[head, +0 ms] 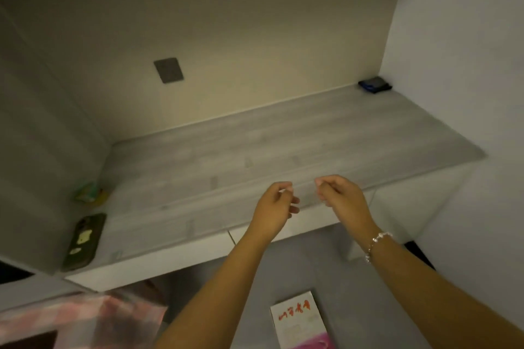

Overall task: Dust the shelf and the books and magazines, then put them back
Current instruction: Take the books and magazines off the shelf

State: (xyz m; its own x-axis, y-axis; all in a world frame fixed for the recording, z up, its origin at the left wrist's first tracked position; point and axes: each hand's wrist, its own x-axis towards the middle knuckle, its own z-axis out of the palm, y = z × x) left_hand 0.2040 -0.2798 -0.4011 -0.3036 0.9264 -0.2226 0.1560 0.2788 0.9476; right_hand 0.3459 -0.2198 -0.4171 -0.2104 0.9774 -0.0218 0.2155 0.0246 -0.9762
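The grey wood-grain shelf (283, 136) lies bare across its middle. My left hand (276, 207) and my right hand (343, 198) hover side by side over its front edge, a small gap between them. Both have loosely curled fingers and hold nothing that I can see. A bead bracelet sits on my right wrist. Below the shelf, a white book (297, 320) with red characters and a pink lower edge lies flat on a grey surface.
A phone in a dark case (82, 241) lies at the shelf's front left, with a small green and yellow packet (89, 193) behind it. A dark blue object (374, 83) sits in the back right corner. Pink checked fabric (79, 317) is at lower left.
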